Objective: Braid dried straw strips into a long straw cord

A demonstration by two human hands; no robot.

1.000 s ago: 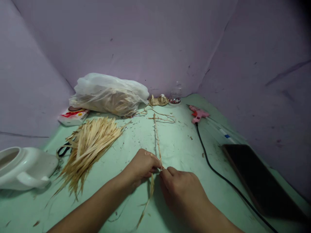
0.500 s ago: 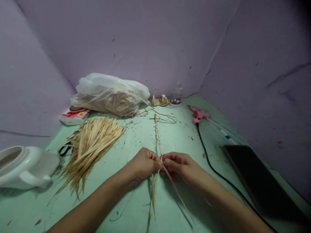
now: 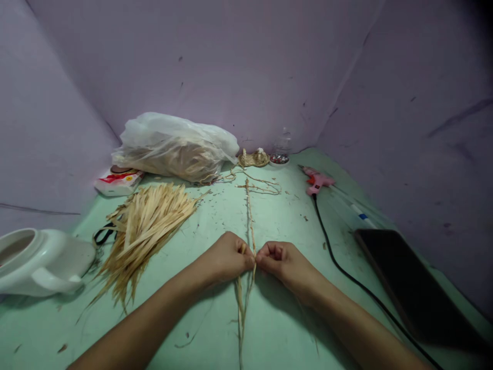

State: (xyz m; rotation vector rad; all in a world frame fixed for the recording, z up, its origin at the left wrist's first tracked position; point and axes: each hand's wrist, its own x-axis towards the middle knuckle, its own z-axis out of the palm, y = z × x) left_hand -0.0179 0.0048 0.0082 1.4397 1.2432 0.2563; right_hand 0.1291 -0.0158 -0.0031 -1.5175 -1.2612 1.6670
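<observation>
Pale-green tabletop spreads beneath the left hand and right hand, whose fingers are closed almost tip to tip, pinching a thin, tan, twisted-fibre cord that runs straight ahead. Its flat, straw-coloured loose strands hang below the pinch in a narrow bunch; half a second ago one slanted out under the right hand, so another turn seems laid in.

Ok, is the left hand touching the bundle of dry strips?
Apart: the head view shows green tabletop between the left hand and the bundle of dry strips.
</observation>
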